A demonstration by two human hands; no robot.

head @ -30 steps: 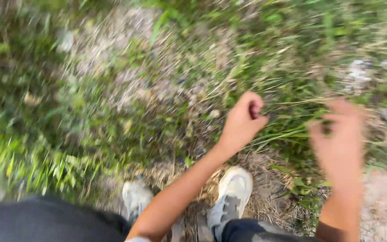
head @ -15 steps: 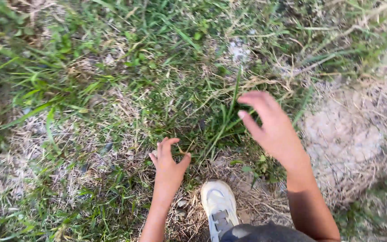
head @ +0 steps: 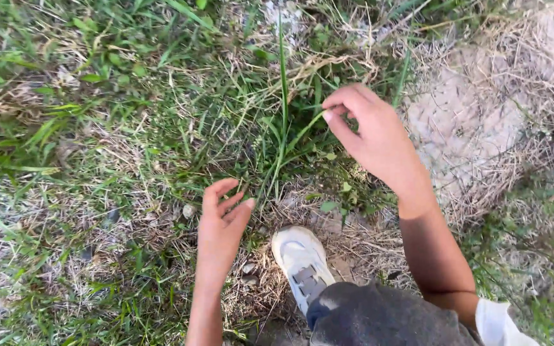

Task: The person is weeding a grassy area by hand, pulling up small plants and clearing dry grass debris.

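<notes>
1. Left hand [head: 220, 224]: half open, fingers loosely curled, holding nothing, just beside the base of the grass tuft [head: 283, 138].
2. Right hand [head: 372, 136]: fingertips pinched together at a tuft blade.
3. White shoe [head: 301, 263] below the tuft.

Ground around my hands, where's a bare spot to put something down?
The pale sandy patch right of your right hand is barest, ringed by dry straw. The tall grass clump between both hands is crowded; dry litter lies left of your left hand.
</notes>
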